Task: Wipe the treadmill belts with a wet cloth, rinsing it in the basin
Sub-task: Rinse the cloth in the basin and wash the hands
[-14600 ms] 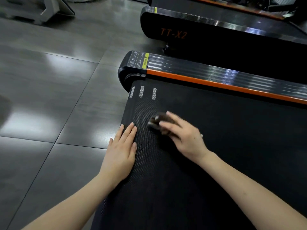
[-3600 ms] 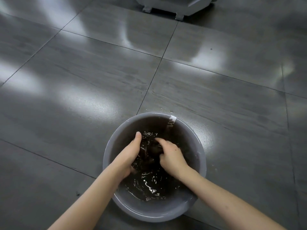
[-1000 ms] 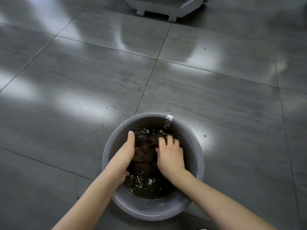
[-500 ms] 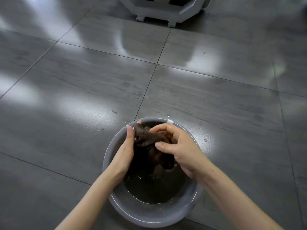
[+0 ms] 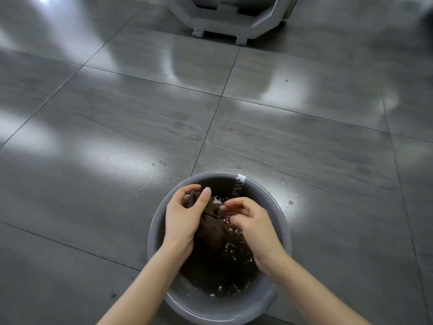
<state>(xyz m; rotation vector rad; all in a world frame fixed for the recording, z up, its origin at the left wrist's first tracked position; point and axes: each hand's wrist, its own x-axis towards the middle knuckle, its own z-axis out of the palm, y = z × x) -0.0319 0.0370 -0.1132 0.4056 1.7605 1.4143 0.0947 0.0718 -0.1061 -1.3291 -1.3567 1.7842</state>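
A round grey basin (image 5: 274, 191) of dark water stands on the tiled floor below me. A dark brown wet cloth (image 5: 210, 225) hangs bunched above the water. My left hand (image 5: 185, 214) grips its upper end, fingers and thumb curled round it. My right hand (image 5: 253, 221) is just right of the cloth with curled fingers; its fingertips pinch the cloth's edge, blurred by motion. Water splashes around the cloth. No treadmill belt is in view.
Glossy grey floor tiles (image 5: 117, 127) surround the basin, with water drops (image 5: 161, 163) scattered near its far rim. The white base of a machine (image 5: 234, 22) stands at the top of the view.
The cloth was lifted out of the water a second ago. My right hand has since slid off the top of the bundle to its right side, and my left hand now wraps the upper end.
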